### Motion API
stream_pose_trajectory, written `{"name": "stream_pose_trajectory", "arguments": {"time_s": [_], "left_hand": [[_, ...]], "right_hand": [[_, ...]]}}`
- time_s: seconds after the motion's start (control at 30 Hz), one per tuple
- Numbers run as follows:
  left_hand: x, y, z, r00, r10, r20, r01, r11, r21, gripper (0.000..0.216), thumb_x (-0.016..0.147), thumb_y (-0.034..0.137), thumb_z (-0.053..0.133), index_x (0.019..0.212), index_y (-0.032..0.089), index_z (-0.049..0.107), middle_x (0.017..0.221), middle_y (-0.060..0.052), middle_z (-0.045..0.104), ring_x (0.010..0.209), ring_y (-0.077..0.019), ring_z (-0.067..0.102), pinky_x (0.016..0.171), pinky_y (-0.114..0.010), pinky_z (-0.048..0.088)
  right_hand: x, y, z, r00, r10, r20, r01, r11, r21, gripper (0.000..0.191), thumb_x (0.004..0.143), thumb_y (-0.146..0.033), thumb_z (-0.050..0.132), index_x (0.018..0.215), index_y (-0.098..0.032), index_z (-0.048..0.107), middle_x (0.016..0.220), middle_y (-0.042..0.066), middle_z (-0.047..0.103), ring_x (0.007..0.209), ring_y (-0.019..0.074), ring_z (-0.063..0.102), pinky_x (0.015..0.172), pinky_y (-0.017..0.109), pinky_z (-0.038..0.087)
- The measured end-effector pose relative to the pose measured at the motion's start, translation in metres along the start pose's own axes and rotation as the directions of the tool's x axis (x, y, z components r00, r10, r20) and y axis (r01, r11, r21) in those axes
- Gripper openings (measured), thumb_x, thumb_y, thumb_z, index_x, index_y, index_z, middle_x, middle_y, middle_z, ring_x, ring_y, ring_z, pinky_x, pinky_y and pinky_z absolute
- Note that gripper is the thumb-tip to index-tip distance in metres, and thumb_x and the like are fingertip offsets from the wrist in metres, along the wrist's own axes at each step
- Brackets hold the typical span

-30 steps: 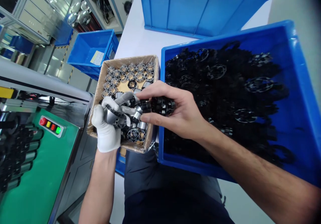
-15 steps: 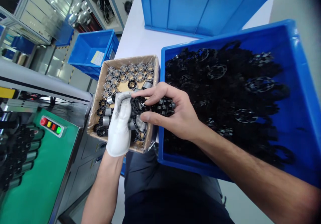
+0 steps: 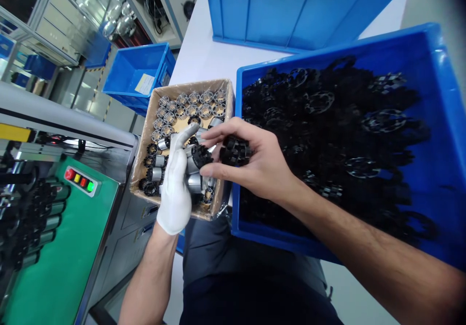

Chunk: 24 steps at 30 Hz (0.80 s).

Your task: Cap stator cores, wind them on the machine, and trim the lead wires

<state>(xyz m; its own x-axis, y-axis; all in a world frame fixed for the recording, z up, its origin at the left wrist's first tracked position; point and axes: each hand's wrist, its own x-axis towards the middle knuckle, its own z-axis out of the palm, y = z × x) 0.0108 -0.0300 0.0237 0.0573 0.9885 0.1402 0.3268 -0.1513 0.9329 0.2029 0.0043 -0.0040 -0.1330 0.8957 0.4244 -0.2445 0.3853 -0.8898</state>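
My left hand (image 3: 176, 184), in a white glove, is over the near end of a cardboard box (image 3: 149, 122) and holds a silver metal cylinder (image 3: 194, 181). My bare right hand (image 3: 255, 162) meets it from the right, curled around a small stack of black plastic rings (image 3: 236, 151). Its thumb and forefinger pinch one black ring (image 3: 201, 155) against the top of the cylinder. Rows of silver cylinders (image 3: 191, 105) with black ends stand in the far part of the box.
A large blue bin (image 3: 442, 97) full of black plastic rings sits to the right of the box. Another blue bin (image 3: 276, 17) stands behind on the white table. A green machine panel with coloured buttons (image 3: 79, 179) is at left. A blue crate (image 3: 136, 75) sits on the floor.
My left hand has turned and lifted a silver cylinder upright. My right hand has brought one black ring onto its top end. The view has shifted slightly.
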Motion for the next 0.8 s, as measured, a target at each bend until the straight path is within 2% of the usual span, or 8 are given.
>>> {"name": "stream_pose_trajectory", "arguments": {"time_s": [0.1,0.2,0.3,0.4,0.47,0.6,0.67,0.8], "left_hand": [[0.001,0.002,0.001,0.999,0.031,-0.006,-0.032,0.993,-0.112,0.043,0.123,0.054,0.054,0.16,0.042,0.073,0.177,0.005,0.063,0.176,-0.0271,0.048,0.151,-0.046,0.038],[0.002,0.004,-0.001,0.997,0.074,0.014,-0.072,0.993,-0.096,0.044,0.122,0.054,0.057,0.163,0.042,0.07,0.177,0.007,0.063,0.18,-0.0259,0.041,0.155,-0.044,0.03],[0.003,0.004,-0.006,0.996,0.062,0.062,-0.059,0.996,-0.062,0.044,0.123,0.055,0.056,0.163,0.045,0.07,0.176,0.009,0.063,0.178,-0.0254,0.044,0.154,-0.045,0.034],[0.002,0.001,-0.012,0.992,0.018,0.128,-0.013,0.999,-0.036,0.045,0.122,0.058,0.054,0.164,0.047,0.068,0.179,0.009,0.059,0.178,-0.0257,0.044,0.153,-0.046,0.036],[0.001,0.0,-0.013,0.991,-0.013,0.131,0.016,1.0,-0.025,0.048,0.122,0.061,0.053,0.167,0.048,0.066,0.182,0.009,0.056,0.18,-0.0258,0.04,0.154,-0.046,0.034],[0.0,0.001,-0.013,0.995,0.021,0.093,-0.019,1.0,-0.022,0.05,0.125,0.055,0.047,0.169,0.04,0.065,0.181,0.004,0.058,0.175,-0.0259,0.049,0.15,-0.044,0.039],[0.001,0.003,-0.015,0.992,0.045,0.116,-0.045,0.999,-0.003,0.05,0.125,0.054,0.046,0.168,0.036,0.066,0.177,0.0,0.063,0.171,-0.0267,0.054,0.148,-0.044,0.042],[0.004,0.005,-0.021,0.984,0.007,0.18,-0.014,0.999,0.035,0.048,0.123,0.057,0.049,0.16,0.036,0.073,0.173,-0.003,0.065,0.173,-0.0312,0.051,0.148,-0.046,0.041]], "right_hand": [[0.001,0.003,0.0,1.0,-0.022,0.008,0.022,1.0,0.006,0.042,0.086,-0.041,0.109,0.118,-0.023,0.09,0.102,0.002,0.084,0.086,0.0168,0.076,0.086,0.033,0.065],[0.001,0.006,0.0,0.999,-0.034,0.02,0.034,0.999,0.026,0.042,0.083,-0.045,0.11,0.113,-0.022,0.092,0.091,0.0,0.08,0.078,0.0155,0.072,0.079,0.033,0.063],[0.0,0.01,0.0,0.998,-0.056,0.011,0.056,0.997,0.048,0.044,0.08,-0.046,0.111,0.112,-0.023,0.092,0.088,0.0,0.079,0.076,0.0159,0.072,0.076,0.034,0.062],[-0.001,0.012,0.003,0.998,-0.066,-0.006,0.066,0.996,0.057,0.043,0.079,-0.049,0.111,0.109,-0.024,0.093,0.095,0.002,0.081,0.073,0.0152,0.071,0.076,0.035,0.064],[-0.002,0.014,0.006,0.997,-0.068,-0.027,0.069,0.996,0.056,0.043,0.079,-0.049,0.111,0.109,-0.024,0.093,0.102,0.003,0.081,0.075,0.0149,0.071,0.077,0.035,0.065],[-0.004,0.017,0.01,0.997,-0.052,-0.048,0.055,0.997,0.062,0.045,0.078,-0.048,0.112,0.11,-0.024,0.093,0.092,0.001,0.079,0.081,0.017,0.072,0.079,0.034,0.065],[-0.004,0.018,0.011,0.998,-0.045,-0.037,0.049,0.995,0.084,0.045,0.077,-0.047,0.113,0.109,-0.023,0.092,0.091,0.001,0.079,0.08,0.0165,0.072,0.079,0.034,0.065],[-0.003,0.016,0.009,0.999,-0.041,-0.015,0.042,0.993,0.112,0.045,0.075,-0.044,0.114,0.108,-0.022,0.092,0.098,0.002,0.081,0.074,0.0143,0.072,0.077,0.034,0.066]]}}
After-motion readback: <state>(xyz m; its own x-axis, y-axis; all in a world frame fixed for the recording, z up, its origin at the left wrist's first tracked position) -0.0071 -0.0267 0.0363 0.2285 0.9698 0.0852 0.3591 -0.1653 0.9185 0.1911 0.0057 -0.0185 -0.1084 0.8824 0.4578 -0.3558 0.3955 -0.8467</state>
